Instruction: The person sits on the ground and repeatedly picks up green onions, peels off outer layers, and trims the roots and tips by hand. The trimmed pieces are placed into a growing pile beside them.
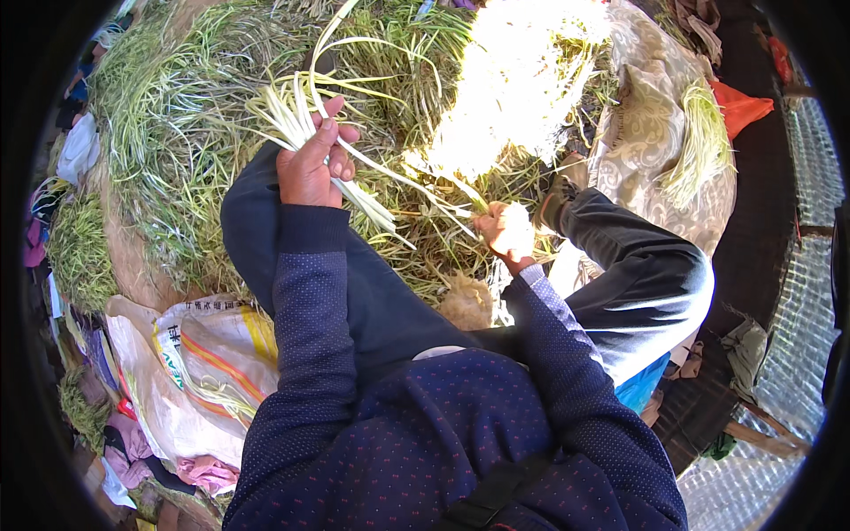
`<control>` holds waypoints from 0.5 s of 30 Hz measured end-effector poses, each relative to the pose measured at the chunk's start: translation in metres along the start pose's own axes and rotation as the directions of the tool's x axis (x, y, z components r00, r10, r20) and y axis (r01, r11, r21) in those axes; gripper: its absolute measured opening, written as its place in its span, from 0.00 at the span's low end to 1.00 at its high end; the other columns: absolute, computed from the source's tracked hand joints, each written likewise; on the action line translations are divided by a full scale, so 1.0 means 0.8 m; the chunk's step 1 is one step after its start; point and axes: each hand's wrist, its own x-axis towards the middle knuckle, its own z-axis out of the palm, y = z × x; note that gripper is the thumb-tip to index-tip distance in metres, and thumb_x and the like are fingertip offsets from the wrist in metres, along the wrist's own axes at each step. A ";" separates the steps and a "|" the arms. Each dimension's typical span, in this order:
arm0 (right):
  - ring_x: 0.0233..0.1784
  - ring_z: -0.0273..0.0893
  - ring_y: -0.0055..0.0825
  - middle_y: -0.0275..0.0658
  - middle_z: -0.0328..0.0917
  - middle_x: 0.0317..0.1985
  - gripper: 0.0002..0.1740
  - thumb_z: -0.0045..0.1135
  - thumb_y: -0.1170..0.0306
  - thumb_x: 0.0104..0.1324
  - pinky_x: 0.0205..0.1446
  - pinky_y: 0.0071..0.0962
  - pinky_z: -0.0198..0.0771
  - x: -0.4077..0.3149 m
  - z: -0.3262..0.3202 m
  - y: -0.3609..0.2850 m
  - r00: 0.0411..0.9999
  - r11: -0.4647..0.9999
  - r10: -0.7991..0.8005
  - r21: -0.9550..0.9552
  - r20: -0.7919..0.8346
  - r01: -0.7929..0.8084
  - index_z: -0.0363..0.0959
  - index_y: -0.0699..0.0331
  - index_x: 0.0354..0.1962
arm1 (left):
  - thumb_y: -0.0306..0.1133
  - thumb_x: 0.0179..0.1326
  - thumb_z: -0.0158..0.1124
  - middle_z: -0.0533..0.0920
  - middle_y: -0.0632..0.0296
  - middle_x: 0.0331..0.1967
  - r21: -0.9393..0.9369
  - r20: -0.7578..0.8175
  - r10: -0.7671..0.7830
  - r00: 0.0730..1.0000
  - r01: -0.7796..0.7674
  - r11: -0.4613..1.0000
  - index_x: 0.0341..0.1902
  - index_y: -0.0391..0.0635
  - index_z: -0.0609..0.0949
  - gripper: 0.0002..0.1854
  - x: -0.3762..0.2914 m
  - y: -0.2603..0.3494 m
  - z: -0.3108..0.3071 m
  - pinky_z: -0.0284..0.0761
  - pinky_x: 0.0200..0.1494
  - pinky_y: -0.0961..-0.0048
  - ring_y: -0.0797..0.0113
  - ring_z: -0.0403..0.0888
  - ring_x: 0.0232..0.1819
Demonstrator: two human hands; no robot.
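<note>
My left hand (317,159) is closed around a bunch of pale green-white stalks (295,109), their thin ends fanning out above and below the fist. One longer stalk runs from beside its fingers down towards my right hand (506,231). That hand is closed on some yellowish leaves (470,192), partly washed out by strong sunlight. Loose green leaves and stalks (199,99) cover the ground in front of my crossed legs, in a thick heap.
On the right, another bundle of pale stalks (697,146) lies on a patterned beige cloth (647,126), beside an orange-red bag (740,106). A printed woven sack (199,358) with a few stalks on it lies at lower left. My knees flank the heap.
</note>
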 end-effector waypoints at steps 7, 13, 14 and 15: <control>0.29 0.77 0.39 0.45 0.79 0.25 0.13 0.62 0.60 0.63 0.36 0.39 0.70 0.025 0.018 0.058 0.981 0.971 0.196 0.135 0.011 -0.195 0.81 0.61 0.33 | 0.31 0.69 0.62 0.81 0.58 0.28 -0.003 0.080 0.001 0.997 0.000 1.000 0.64 0.38 0.74 0.22 0.002 -0.017 0.001 0.68 0.21 0.78 0.80 0.66 0.17; 0.44 0.81 0.55 0.54 0.80 0.46 0.26 0.59 0.52 0.67 0.51 0.45 0.76 0.014 -0.005 0.001 0.991 0.993 -0.035 -0.117 -0.129 0.020 0.75 0.60 0.56 | 0.30 0.70 0.59 0.83 0.57 0.29 0.070 0.115 -0.084 0.990 0.077 0.995 0.61 0.37 0.76 0.18 -0.004 -0.034 0.007 0.69 0.20 0.79 0.79 0.67 0.16; 0.46 0.81 0.56 0.54 0.79 0.50 0.29 0.59 0.52 0.68 0.53 0.46 0.76 0.010 -0.011 -0.012 0.984 0.983 -0.094 -0.168 -0.153 0.068 0.73 0.60 0.60 | 0.30 0.71 0.58 0.82 0.58 0.30 0.096 0.135 -0.109 0.985 0.097 0.991 0.62 0.39 0.76 0.18 -0.005 -0.036 0.007 0.69 0.21 0.79 0.80 0.67 0.17; 0.48 0.81 0.57 0.55 0.79 0.53 0.32 0.58 0.51 0.69 0.55 0.46 0.76 0.006 -0.017 -0.027 0.985 0.977 -0.090 -0.203 -0.150 0.059 0.72 0.60 0.64 | 0.31 0.72 0.58 0.82 0.60 0.31 0.123 0.153 -0.135 0.979 0.117 0.986 0.64 0.40 0.75 0.19 -0.006 -0.038 0.008 0.69 0.22 0.79 0.80 0.68 0.18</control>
